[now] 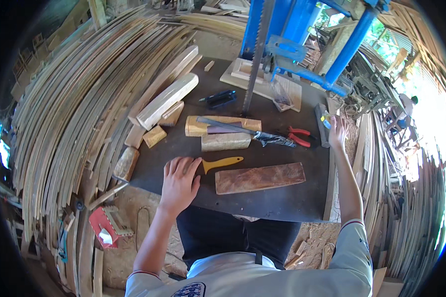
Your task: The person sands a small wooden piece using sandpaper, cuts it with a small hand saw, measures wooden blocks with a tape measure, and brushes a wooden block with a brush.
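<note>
On the dark tabletop, my left hand [180, 180] is closed over the head end of a flat paintbrush [224, 162]. The brush's yellow handle points right and its bristles are mostly hidden. My right hand [338, 132] is at the table's right edge, fingers stretched out, beside a small yellow-and-blue object [325, 122] whose kind is unclear. That object lies by a grey bar [322, 126]. A reddish-brown wood block [260, 178] lies between my arms. Beyond it are a pale block [226, 142], a handsaw-like long metal tool [228, 123] with a wrapped handle, and red-handled pliers [300, 136].
A blue bandsaw [282, 34] stands at the back, its toothed blade [259, 54] rising from the table. Wood pieces [168, 101] lie on the left. Long strips [84, 99] are stacked beyond. A red object [103, 227] is on the floor; a person [407, 106] is far right.
</note>
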Motion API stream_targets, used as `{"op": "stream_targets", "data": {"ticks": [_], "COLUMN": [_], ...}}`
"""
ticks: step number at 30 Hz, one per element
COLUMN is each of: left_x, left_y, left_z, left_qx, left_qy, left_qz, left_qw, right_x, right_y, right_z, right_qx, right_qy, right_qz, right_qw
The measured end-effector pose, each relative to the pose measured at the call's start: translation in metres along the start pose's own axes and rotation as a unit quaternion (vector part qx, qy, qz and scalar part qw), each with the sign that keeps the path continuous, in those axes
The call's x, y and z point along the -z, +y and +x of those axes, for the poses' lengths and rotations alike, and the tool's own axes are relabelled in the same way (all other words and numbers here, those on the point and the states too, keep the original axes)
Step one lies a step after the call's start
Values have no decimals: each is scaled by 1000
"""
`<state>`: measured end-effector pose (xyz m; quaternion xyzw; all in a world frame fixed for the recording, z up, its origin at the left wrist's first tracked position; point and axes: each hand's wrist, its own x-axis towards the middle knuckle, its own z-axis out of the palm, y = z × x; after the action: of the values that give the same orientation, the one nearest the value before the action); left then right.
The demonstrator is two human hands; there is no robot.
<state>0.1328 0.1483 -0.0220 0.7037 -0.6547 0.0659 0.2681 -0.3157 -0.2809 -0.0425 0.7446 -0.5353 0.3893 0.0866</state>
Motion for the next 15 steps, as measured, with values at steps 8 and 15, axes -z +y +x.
{"op": "stream_targets", "data": {"ticks": [8, 15], "left_x": [28, 32], "left_y": [-2, 12], "left_z": [16, 33], "left_qx": [-5, 44], "left_qy": [-61, -69], "left_qz": [-103, -162], "left_qw": [993, 983], "right_x": [10, 30], "right_y": [-12, -22], "right_z": [-4, -6], "right_qx": [10, 46], "right_qy": [-2, 34], "right_qz": [18, 25], "right_qw": [1000, 998]}}
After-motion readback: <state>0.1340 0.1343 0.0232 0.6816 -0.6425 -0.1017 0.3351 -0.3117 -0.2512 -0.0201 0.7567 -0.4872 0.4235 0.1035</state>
